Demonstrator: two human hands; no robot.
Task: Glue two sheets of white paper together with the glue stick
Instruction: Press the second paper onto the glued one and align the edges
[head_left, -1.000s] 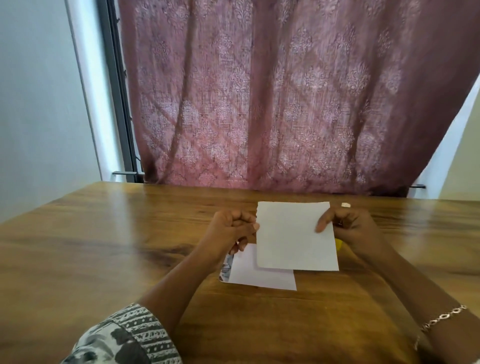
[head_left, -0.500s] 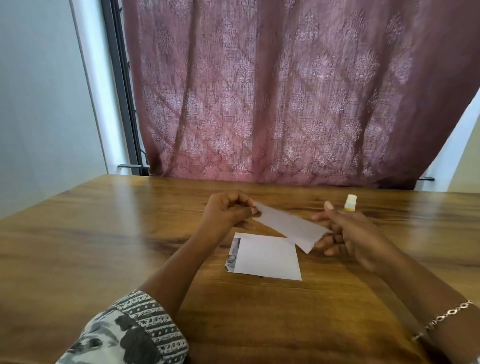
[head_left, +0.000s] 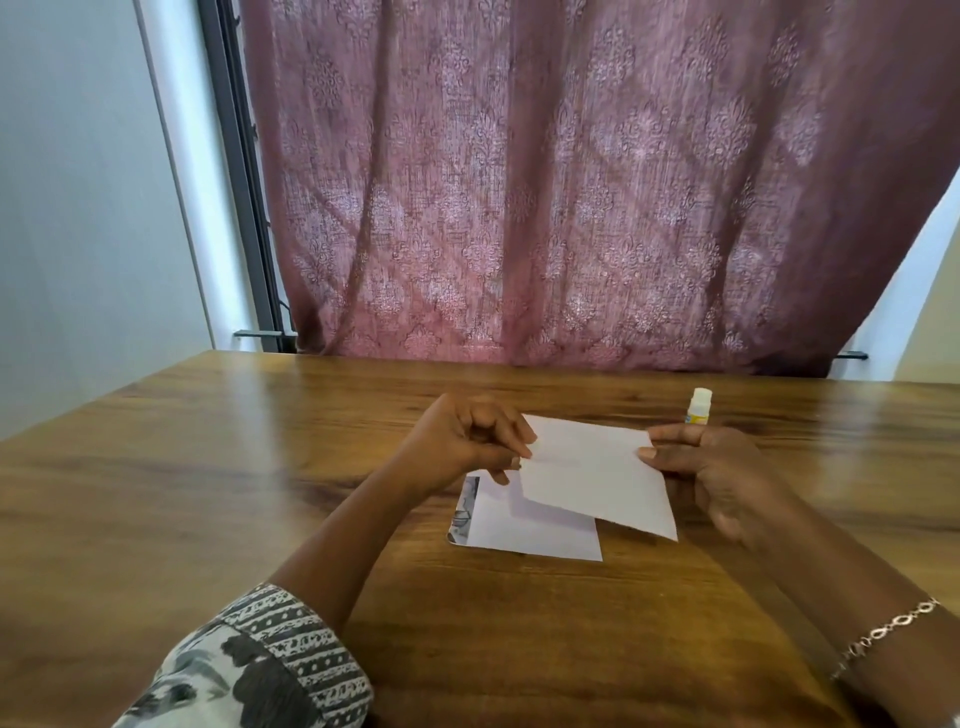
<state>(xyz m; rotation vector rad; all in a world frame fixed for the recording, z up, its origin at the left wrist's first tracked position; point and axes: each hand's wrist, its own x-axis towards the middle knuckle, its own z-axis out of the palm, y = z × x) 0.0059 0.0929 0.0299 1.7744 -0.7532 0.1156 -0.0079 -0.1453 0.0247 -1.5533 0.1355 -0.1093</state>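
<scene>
Behind the wooden tabletop (head_left: 208, 493) hung a dark pink curtain (head_left: 571, 182). Both hands held the upper sheet (head_left: 592, 478): the left hand (head_left: 462, 441) had its grip pinched on the left edge, and the right hand (head_left: 727, 473) had its grip closed on the right edge, thumb on top. Plain white and flat, it lay long from left to right, partly above the lower sheet (head_left: 530, 535) on the tabletop. The glue stick (head_left: 698, 406) stood upright just beyond the right hand, so that hand seemed the nearer 1 for taking it.

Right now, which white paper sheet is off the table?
The upper white paper sheet, held by left hand and right hand; the lower white sheet lies flat on the wooden table.
</scene>
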